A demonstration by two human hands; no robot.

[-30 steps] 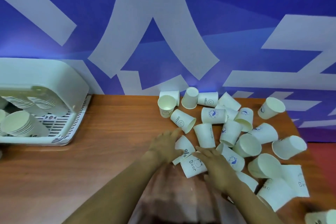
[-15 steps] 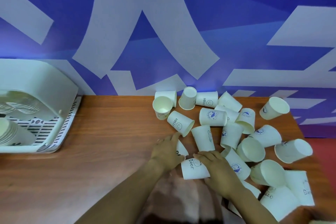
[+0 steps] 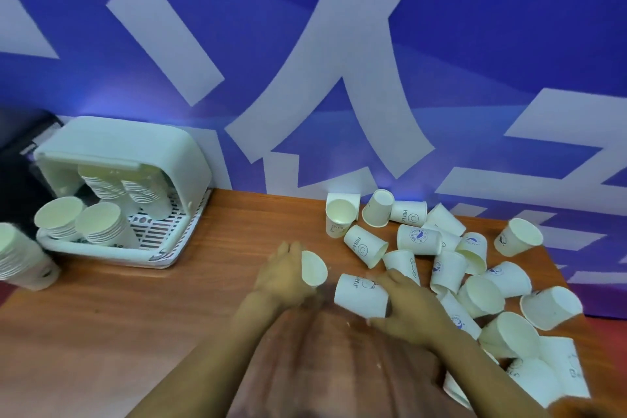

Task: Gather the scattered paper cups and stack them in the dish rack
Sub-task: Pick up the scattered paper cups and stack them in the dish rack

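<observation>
My left hand (image 3: 286, 273) grips one paper cup (image 3: 314, 269), mouth turned toward me. My right hand (image 3: 409, 307) grips a second cup (image 3: 361, 293) lying on its side. More loose cups (image 3: 451, 258) lie scattered on the worktop (image 3: 135, 309) to my right; the dish rack (image 3: 135, 200), holding stacks, sits far left.

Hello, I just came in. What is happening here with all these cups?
A person is collecting white paper cups from a brown wooden table. The left hand grips one cup, and the right hand holds another cup lying on its side. Many loose cups lie scattered on the right. On the left, a white plastic dish rack already holds several stacks of cups.
</observation>
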